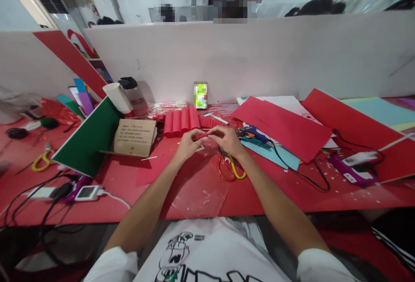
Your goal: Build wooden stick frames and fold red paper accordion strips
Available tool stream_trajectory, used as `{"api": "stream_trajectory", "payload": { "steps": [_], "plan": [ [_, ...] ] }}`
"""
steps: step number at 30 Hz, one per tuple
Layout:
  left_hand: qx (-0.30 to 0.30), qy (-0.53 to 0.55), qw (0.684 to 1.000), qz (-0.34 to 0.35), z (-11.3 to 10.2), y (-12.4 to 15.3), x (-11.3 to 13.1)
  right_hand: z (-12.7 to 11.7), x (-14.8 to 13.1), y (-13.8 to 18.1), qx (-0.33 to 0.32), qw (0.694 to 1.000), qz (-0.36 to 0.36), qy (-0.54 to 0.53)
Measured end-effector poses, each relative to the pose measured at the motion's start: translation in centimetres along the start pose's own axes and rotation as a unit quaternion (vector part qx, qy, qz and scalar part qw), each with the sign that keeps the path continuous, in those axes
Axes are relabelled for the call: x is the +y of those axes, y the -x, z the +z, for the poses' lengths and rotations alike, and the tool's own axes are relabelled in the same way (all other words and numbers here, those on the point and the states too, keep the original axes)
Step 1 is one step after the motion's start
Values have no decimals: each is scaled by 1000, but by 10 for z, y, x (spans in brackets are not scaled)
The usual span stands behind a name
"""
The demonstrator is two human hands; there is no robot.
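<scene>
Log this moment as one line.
left hand: pinching small red paper piece | right hand: pinching same piece | scissors: on table beside right wrist | red paper rolls: behind hands

The small red paper piece [203, 136] is lying mostly hidden between the fingertips of the left hand [189, 143] and right hand [227, 139]; its shape is not showing. The right wrist is covering the scissors [229, 167] blades, leaving only handles showing. The phone [200, 95] screen is blurring out. Print on the cardboard box [134, 137] is reading too small. The table [194, 187] is running off both side edges.
</scene>
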State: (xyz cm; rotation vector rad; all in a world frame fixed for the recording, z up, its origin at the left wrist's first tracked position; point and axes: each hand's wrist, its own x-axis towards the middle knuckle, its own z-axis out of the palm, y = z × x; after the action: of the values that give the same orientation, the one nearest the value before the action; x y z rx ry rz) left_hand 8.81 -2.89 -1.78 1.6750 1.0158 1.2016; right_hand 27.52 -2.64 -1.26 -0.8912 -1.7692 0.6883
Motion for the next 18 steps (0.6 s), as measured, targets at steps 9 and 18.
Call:
{"api": "stream_trajectory", "payload": {
  "steps": [9,18],
  "plan": [
    [65,-3,996,57,1,2,7,-3,-2,0,33,997,-75,10],
    [83,-12,992,97,0,5,13,6,-1,3,71,994,-43,-69]
  ]
}}
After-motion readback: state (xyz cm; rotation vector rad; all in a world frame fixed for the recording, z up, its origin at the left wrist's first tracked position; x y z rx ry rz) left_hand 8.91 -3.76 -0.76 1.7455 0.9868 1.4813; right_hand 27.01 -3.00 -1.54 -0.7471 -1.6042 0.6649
